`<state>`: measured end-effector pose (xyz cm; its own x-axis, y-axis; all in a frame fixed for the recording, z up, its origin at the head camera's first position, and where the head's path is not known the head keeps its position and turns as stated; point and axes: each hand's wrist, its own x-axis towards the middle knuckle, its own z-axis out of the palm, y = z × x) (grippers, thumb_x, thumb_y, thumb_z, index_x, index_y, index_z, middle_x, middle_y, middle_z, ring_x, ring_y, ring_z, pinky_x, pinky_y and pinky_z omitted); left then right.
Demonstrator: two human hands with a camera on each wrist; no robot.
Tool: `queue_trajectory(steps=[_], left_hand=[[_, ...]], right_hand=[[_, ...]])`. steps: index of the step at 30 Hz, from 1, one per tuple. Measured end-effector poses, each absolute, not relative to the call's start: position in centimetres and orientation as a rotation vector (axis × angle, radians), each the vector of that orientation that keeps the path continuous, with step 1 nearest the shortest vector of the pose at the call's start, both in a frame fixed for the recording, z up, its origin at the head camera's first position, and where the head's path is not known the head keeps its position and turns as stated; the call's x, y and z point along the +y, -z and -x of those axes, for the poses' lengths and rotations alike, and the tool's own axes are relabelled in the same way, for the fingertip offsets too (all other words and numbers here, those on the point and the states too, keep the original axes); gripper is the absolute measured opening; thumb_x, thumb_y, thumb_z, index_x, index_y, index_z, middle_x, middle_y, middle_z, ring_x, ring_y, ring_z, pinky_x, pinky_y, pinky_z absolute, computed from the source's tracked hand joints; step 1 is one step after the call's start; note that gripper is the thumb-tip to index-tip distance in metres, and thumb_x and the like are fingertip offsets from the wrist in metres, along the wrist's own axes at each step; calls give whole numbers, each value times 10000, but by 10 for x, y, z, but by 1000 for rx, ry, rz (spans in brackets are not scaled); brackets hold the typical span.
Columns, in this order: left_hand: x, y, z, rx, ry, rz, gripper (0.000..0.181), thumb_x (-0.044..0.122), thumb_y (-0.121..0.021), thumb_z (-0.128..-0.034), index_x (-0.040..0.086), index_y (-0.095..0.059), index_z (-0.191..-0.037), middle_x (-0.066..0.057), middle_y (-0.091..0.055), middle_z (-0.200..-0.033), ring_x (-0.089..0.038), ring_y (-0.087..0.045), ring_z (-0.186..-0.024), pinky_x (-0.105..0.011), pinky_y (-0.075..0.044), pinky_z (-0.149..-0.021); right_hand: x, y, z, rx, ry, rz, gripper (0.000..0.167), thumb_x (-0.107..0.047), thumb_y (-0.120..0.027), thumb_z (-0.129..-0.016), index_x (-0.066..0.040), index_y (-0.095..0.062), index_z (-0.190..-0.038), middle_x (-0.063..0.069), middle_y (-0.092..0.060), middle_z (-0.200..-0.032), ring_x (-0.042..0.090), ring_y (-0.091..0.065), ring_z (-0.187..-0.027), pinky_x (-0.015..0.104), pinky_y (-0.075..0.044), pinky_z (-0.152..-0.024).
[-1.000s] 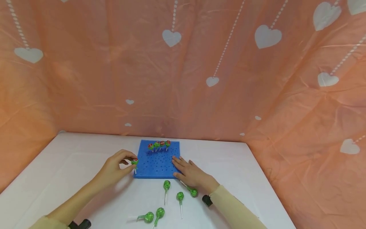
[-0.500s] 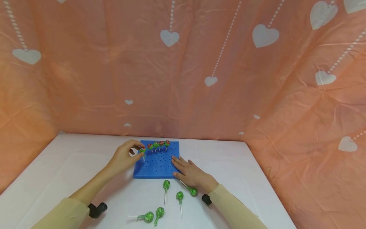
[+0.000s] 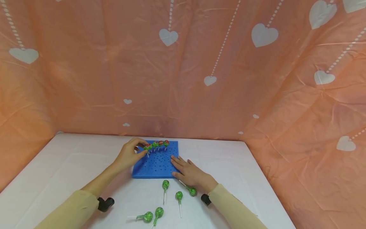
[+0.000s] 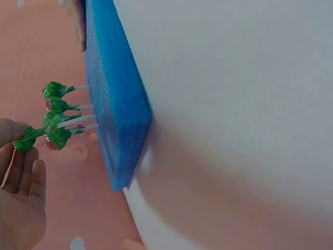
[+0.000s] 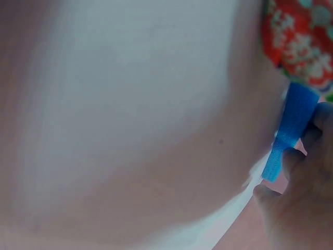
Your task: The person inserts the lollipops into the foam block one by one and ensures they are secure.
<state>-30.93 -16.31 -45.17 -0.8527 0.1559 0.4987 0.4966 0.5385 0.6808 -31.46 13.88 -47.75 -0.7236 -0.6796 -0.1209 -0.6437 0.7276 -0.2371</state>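
My left hand pinches a green and red wrapped lollipop by its head, over the far left part of a blue foam board. The stick points at the board; whether its tip is in a hole I cannot tell. Several lollipops stand in a row along the board's far side, right beside the held one. With fingers straight, my right hand rests on the board's right edge. Close to the right wrist view's lens is a red patterned wrapper, blurred and cut off by the frame.
Several loose lollipops lie on the white table in front of the board, one near the middle and another beneath the right wrist. An orange curtain with white hearts hangs behind. Black wrist cameras sit at both cuffs.
My left hand has carried its lollipop from the board's near left edge up and rightward to the row of standing lollipops. The right hand has stayed in place.
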Motion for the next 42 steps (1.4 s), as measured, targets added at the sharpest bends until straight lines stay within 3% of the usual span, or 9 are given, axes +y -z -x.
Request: queue_trajectory(steps=[15, 28, 35, 42], left_hand=[[-159, 459, 316, -2428, 1219, 533, 256, -57, -776, -876, -11, -692, -1113, -138, -678, -1078, -391, -676, -998, -504, -585, -822], [-158, 461, 316, -2427, 1202, 550, 262, -69, -776, -866, -12, -693, -1107, -130, -674, -1073, -351, -683, -988, -451, -589, -801], [-157, 461, 316, -2430, 1183, 549, 240, -66, -776, -865, -7, -711, -1089, -139, -654, -1090, -335, -684, -981, -355, -578, -773], [-157, 460, 315, -2445, 1185, 518, 212, -42, -767, -883, -4, -723, -1087, -131, -644, -1077, -321, -686, -988, -363, -573, -781]], right_hand=[[139, 478, 313, 2730, 259, 1057, 652, -467, -376, -1124, -154, -200, -1668, -26, -117, -1744, 239, -120, -1600, 547, -164, -1274], [139, 479, 314, 2734, 236, 1045, 662, -470, -394, -1118, -170, -189, -1671, -35, -106, -1745, 236, -107, -1602, 549, -167, -1273], [139, 480, 316, 2737, 230, 1051, 663, -471, -390, -1119, -165, -186, -1671, -30, -108, -1745, 234, -109, -1602, 549, -172, -1271], [138, 479, 315, 2736, 227, 1050, 660, -467, -387, -1121, -167, -181, -1672, -31, -104, -1746, 238, -107, -1602, 552, -169, -1271]])
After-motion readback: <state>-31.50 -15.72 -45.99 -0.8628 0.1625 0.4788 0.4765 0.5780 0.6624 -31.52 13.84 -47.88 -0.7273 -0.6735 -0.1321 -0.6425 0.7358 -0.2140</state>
